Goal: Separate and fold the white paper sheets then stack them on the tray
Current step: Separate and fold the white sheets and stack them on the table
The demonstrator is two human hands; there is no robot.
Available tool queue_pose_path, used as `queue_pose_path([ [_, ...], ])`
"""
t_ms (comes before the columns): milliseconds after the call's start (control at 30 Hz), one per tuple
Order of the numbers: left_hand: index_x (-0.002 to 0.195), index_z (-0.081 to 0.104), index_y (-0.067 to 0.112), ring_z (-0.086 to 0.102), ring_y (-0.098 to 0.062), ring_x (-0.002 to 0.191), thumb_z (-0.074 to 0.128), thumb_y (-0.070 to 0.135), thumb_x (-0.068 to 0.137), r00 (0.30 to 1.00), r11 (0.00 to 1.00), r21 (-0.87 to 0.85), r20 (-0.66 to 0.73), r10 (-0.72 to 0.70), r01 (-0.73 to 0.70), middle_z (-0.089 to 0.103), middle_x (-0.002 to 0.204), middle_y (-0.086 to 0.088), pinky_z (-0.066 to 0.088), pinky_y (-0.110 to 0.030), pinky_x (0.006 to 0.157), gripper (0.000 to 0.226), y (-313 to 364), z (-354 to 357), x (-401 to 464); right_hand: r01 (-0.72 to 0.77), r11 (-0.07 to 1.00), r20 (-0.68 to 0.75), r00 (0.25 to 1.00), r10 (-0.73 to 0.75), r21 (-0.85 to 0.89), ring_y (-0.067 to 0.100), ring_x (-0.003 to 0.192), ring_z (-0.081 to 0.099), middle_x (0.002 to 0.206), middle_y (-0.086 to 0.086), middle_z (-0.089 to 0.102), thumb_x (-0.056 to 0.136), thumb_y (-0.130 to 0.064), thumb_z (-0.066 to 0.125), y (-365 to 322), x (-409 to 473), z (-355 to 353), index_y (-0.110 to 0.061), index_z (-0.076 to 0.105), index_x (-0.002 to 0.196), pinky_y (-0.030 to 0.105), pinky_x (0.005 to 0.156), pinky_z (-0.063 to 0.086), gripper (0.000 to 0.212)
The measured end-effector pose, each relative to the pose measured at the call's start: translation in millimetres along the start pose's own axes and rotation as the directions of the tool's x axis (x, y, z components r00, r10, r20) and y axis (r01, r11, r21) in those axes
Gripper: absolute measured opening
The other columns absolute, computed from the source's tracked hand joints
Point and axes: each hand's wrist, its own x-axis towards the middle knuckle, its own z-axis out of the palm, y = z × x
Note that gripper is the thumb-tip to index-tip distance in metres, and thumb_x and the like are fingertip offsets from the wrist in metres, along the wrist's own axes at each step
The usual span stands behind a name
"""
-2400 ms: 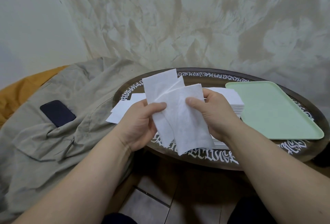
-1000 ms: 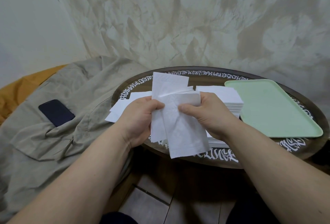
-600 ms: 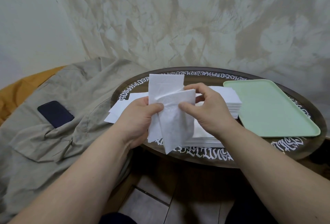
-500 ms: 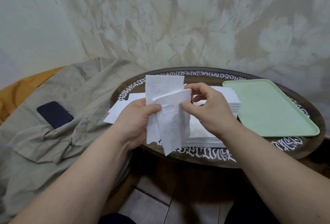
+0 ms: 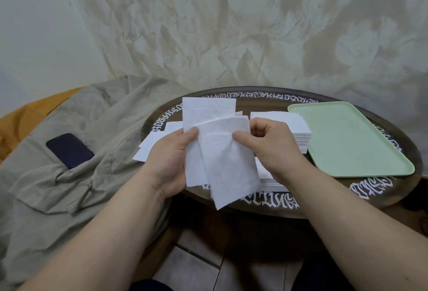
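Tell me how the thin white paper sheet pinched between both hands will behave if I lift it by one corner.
The thin white paper sheet already curves and hangs below the left hand and right hand, so it is probably floppy and would droop. It looks very light. Its wrinkled, tissue-like surface suggests it may tear if tugged.

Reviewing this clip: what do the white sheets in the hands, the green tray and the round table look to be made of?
White sheets: soft tissue-like paper, matte; they droop and crease where the left hand and right hand pinch them.
Green tray: probably moulded plastic; smooth, uniform, rounded raised rim.
Round table: dark, wood-like with slight sheen and white lettering; uncertain.
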Motion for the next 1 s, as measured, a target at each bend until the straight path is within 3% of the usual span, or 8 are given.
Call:
queue_pose_path([
  [133,0.12,0.061,0.003,0.072,-0.027,0.097,0.041,0.012,0.102,1.0,1.0,-0.007,-0.025,0.018,-0.018,0.072,0.113,-0.014,0.06,-0.04,0.081,0.029,-2,0,2,-0.061,0.997,-0.07,0.996,0.064,0.049,0.026,0.077,0.065,0.089,0.021,0.07,0.08,-0.02,0.071,4,5,-2,-0.01,0.065,0.078,0.051,0.076,0.054,0.012],
  [333,0.121,0.06,0.004,0.073,-0.025,0.086,0.045,-0.001,0.098,0.992,0.996,0.059,-0.102,0.069,-0.063,0.073,0.108,-0.013,0.062,-0.037,0.068,0.027,-4,-5,8,-0.16,0.96,-0.089,0.979,0.185,0.23,0.017,0.071,0.068,0.084,0.004,0.073,0.091,-0.003,0.059,7,9,-17,-0.015,0.065,0.093,0.031,0.065,0.055,0.013],
  [500,0.109,0.063,0.011,0.074,-0.02,0.075,0.043,-0.003,0.098,0.976,0.996,0.019,-0.198,0.093,-0.091,0.075,0.094,-0.006,0.062,-0.039,0.063,0.027,0,-11,11,-0.275,0.936,-0.163,0.936,0.313,0.219,0.024,0.076,0.066,0.088,0.01,0.07,0.09,0.003,0.057,12,9,-42,-0.008,0.064,0.085,0.04,0.074,0.056,0.014],
  [633,0.094,0.064,0.011,0.069,-0.031,0.088,0.039,-0.006,0.093,0.933,0.969,0.24,-0.332,0.135,-0.055,0.072,0.097,-0.01,0.059,-0.044,0.075,0.03,-13,-16,21,-0.303,0.943,-0.115,0.941,0.319,0.138,0.034,0.092,0.068,0.101,0.017,0.071,0.091,0.0,0.055,11,7,-60,-0.009,0.066,0.093,0.056,0.091,0.052,0.015],
  [700,0.083,0.061,0.009,0.063,-0.038,0.089,0.039,0.002,0.093,0.914,0.867,0.498,-0.352,0.202,0.0,0.066,0.09,-0.014,0.053,-0.043,0.079,0.025,-23,-10,27,-0.282,0.954,-0.034,0.957,0.287,0.103,0.033,0.089,0.068,0.098,0.015,0.072,0.091,-0.001,0.056,8,7,-63,-0.01,0.068,0.094,0.055,0.091,0.051,0.015],
  [767,0.086,0.06,0.004,0.06,-0.038,0.088,0.045,0.017,0.096,0.92,0.629,0.776,-0.279,0.275,0.047,0.065,0.09,-0.015,0.045,-0.036,0.073,0.022,-28,-1,33,-0.242,0.968,0.076,0.969,0.237,0.064,0.027,0.083,0.068,0.093,0.013,0.073,0.09,0.001,0.057,3,8,-64,-0.009,0.07,0.093,0.049,0.086,0.052,0.017],
  [867,0.097,0.066,0.008,0.061,-0.028,0.09,0.054,0.041,0.095,0.918,0.361,0.932,-0.137,0.372,-0.007,0.068,0.095,-0.008,0.044,-0.036,0.076,0.034,-22,14,38,-0.138,0.982,0.205,0.965,0.162,-0.127,0.02,0.078,0.066,0.088,0.008,0.073,0.088,0.0,0.06,-10,12,-65,-0.013,0.073,0.088,0.035,0.073,0.051,0.018],
  [1000,0.084,0.072,0.013,0.063,-0.01,0.067,0.068,0.05,0.085,0.971,0.592,0.789,0.021,0.239,-0.163,0.069,0.075,0.005,0.047,-0.025,0.061,0.037,-5,33,35,0.037,0.89,0.308,0.944,0.118,-0.454,0.013,0.074,0.064,0.088,0.008,0.073,0.085,-0.007,0.063,-23,21,-62,-0.016,0.074,0.087,0.031,0.069,0.049,0.015],
])
